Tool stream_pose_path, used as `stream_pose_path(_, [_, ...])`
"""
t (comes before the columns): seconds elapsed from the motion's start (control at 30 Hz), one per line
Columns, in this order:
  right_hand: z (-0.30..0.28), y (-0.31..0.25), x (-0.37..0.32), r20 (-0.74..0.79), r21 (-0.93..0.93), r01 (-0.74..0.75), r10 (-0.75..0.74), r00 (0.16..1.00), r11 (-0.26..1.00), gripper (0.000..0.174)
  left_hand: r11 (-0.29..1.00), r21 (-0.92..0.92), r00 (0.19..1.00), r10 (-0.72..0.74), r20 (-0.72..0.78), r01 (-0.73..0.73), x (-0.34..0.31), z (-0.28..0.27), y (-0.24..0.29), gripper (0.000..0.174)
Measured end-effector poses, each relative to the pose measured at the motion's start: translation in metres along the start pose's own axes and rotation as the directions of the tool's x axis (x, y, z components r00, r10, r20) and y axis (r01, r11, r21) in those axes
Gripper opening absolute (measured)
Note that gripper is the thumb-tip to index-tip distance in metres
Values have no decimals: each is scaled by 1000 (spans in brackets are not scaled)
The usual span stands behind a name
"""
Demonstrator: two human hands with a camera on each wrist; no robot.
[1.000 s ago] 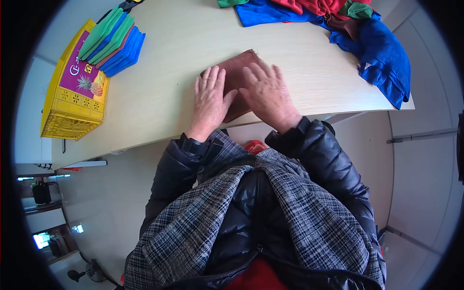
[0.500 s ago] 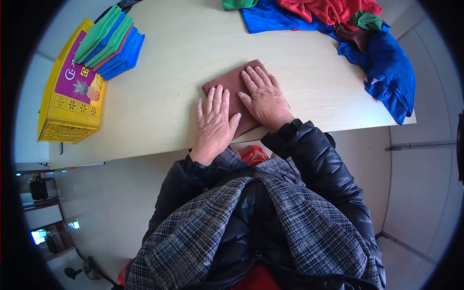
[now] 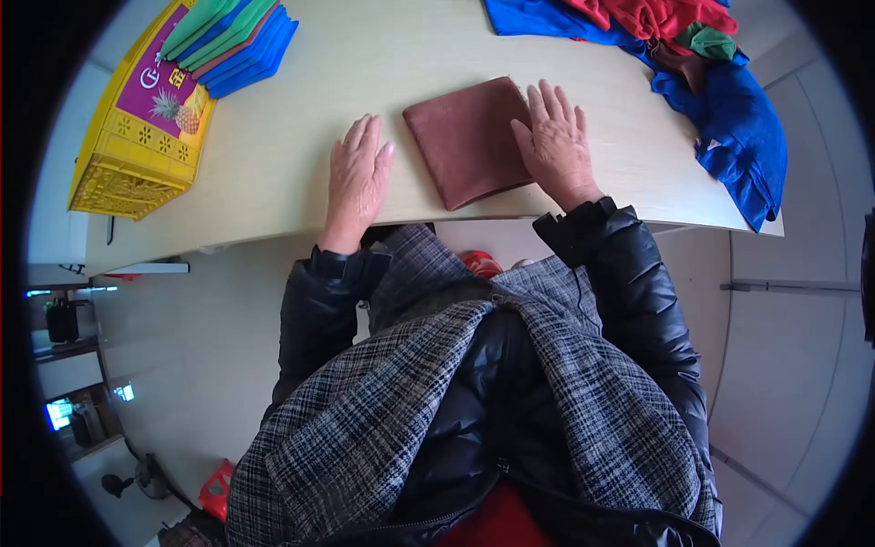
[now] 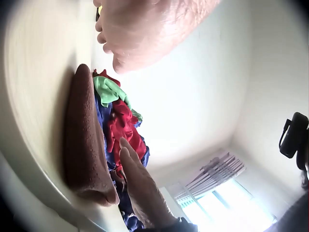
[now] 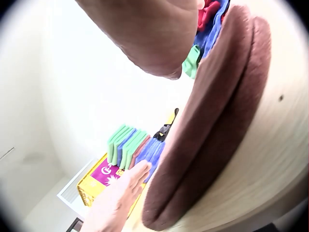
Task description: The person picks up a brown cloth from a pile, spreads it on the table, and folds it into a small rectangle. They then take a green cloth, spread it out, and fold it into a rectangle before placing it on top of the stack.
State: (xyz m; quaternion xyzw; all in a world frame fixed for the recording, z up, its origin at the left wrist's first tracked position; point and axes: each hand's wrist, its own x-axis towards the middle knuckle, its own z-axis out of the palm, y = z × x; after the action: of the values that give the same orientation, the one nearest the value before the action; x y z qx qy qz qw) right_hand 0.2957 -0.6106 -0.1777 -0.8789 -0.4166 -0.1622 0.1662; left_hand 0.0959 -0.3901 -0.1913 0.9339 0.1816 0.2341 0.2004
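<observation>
A folded brown cloth [image 3: 469, 141] lies flat near the table's front edge; its stacked layers show side-on in the right wrist view, where the cloth [image 5: 207, 125] looks thick. To its left, apart from it, is the left hand [image 3: 357, 178], fingers straight and holding nothing. The right hand [image 3: 558, 146] is at the cloth's right edge with straight fingers, its thumb beside that edge; whether it touches cannot be told. In the left wrist view the brown cloth [image 4: 87, 140] stands between the left hand [image 4: 149, 31] and the right hand [image 4: 145, 193].
At the table's left stands a yellow basket [image 3: 137, 164] with a pineapple label, and folded green, blue and brown cloths [image 3: 228, 46] are stacked on it. A loose heap of red, green and blue cloths [image 3: 743, 128] covers the back right and hangs over the edge.
Both hands pressed on the brown cloth before; the left has moved off to its left, and the right has shifted to its right edge. More of the cloth's surface shows.
</observation>
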Motion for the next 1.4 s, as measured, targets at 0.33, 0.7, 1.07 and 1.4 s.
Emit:
stream_pose_path(0.33, [38,-29,5,116,-9,138,-136,984,990,60,962,191,981,196,2,-193,23,62,53,67])
stream_pose_path(0.7, [31,-24,4,109,-5,154,-152,982,988,60,957,232,984,161,73,-174,9,49,47,71])
stream_pose_path(1.07, [30,-20,-4,58,89,169,-175,983,982,54,938,180,954,283,96,-297,0,57,72,69])
stream_pose_path(1.4, [17,-17,-5,3,148,238,-241,971,960,54,929,149,938,321,131,-339,-25,23,100,66])
